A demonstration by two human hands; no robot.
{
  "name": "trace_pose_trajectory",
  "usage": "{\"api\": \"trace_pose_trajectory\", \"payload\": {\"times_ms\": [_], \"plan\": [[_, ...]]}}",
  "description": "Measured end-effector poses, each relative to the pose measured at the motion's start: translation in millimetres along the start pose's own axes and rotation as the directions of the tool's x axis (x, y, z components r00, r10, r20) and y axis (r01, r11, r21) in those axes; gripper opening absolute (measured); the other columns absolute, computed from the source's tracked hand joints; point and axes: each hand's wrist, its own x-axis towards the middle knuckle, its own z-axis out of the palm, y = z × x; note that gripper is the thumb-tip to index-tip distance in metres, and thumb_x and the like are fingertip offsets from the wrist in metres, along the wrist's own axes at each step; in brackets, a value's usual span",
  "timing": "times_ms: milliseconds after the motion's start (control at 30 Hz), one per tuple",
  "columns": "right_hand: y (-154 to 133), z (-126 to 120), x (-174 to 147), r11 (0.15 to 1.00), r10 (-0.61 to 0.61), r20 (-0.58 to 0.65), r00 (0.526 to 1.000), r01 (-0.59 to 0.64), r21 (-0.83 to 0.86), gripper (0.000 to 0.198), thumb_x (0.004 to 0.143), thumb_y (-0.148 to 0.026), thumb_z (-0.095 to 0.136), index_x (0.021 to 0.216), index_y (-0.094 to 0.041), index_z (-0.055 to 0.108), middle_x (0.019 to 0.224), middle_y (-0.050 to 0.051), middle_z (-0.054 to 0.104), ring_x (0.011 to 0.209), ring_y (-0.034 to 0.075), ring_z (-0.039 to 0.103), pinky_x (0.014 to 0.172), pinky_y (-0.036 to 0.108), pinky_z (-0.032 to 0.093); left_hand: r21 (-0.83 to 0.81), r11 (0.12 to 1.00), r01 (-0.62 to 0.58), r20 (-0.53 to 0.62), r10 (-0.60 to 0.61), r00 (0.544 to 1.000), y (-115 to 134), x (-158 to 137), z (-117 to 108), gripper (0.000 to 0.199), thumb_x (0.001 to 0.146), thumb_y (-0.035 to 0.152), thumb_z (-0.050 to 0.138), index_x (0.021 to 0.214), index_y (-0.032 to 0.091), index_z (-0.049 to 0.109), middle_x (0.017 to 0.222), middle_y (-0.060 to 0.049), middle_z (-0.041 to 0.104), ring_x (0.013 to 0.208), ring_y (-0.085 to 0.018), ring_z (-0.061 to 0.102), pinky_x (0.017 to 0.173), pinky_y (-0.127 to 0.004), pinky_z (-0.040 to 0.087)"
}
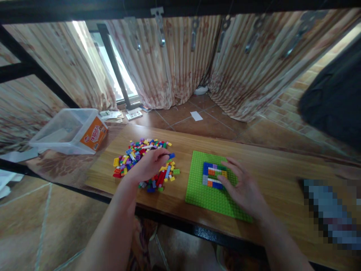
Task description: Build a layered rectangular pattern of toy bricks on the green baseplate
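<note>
My left hand [152,162] is over a pile of mixed toy bricks [132,160], its thumb and fingers pinched on a blue toy brick [172,155]. To the right lies a green studded baseplate [197,195]. On it, bricks in blue, white, orange, grey and other colours form a low rectangular build [209,175]. My right hand [241,186] rests above the right side of that build with fingers spread, its fingertips close to or touching the bricks. It hides part of the build and plate.
A clear plastic box [64,130] with an orange label stands at the left. A pixelated dark object [329,212] lies at the right. The wooden tabletop [180,137] has a dark front edge. Metal clips [195,34] hang from the black bar overhead.
</note>
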Motion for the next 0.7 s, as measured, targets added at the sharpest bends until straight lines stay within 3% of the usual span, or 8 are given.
{"api": "trace_pose_trajectory", "payload": {"times_ms": [133,300,500,600,700], "plan": [[-26.5,2.9,2.4,0.984,0.077,-0.014,0.997,-0.073,0.162,0.034,0.089,-0.045,0.059,0.114,-0.024,0.065,0.114,0.009,0.068,0.109,0.025,0.063,0.096,0.046,0.050,-0.349,0.936,0.032,0.061,-0.011,0.998,28.5,5.2,40.7,0.022,0.090,0.028,0.047,0.092,0.014,0.063,0.076,0.000,0.059,0.067,-0.011,0.057,0.061,-0.022,0.044],[-44.5,10.1,2.6,0.872,0.212,0.082,0.974,-0.226,0.434,0.034,0.086,-0.043,0.062,0.114,-0.023,0.065,0.098,0.004,0.070,0.085,0.018,0.066,0.080,0.036,0.055,-0.667,0.732,0.136,0.151,-0.046,0.987,52.0,6.5,84.4,0.015,0.086,0.021,0.053,0.094,0.013,0.063,0.080,0.000,0.061,0.065,-0.008,0.057,0.062,-0.020,0.045],[-45.1,18.5,1.0,0.789,0.265,0.079,0.961,-0.264,0.555,0.036,0.079,-0.037,0.070,0.112,-0.022,0.066,0.088,0.001,0.068,0.074,0.015,0.062,0.071,0.032,0.054,-0.814,0.572,0.102,0.130,0.008,0.991,62.6,5.8,106.3,0.016,0.083,0.021,0.060,0.095,0.012,0.063,0.079,-0.001,0.063,0.069,-0.010,0.059,0.068,-0.022,0.050],[-46.7,16.6,1.9,0.822,0.258,0.043,0.965,-0.243,0.515,0.031,0.081,-0.035,0.069,0.109,-0.022,0.068,0.086,0.001,0.068,0.074,0.015,0.062,0.071,0.031,0.054,-0.854,0.502,0.140,0.156,-0.010,0.988,61.8,6.8,112.1,0.025,0.082,0.028,0.064,0.102,0.013,0.062,0.087,-0.003,0.066,0.075,-0.012,0.062,0.072,-0.025,0.053],[-47.8,14.2,2.1,0.888,0.193,0.035,0.981,-0.189,0.419,0.029,0.082,-0.034,0.068,0.108,-0.023,0.069,0.088,0.002,0.068,0.076,0.015,0.063,0.073,0.032,0.053,-0.849,0.504,0.160,0.166,-0.032,0.986,57.7,9.9,116.1,0.034,0.082,0.040,0.066,0.104,0.014,0.061,0.088,-0.004,0.066,0.072,-0.012,0.062,0.066,-0.025,0.054]]}}
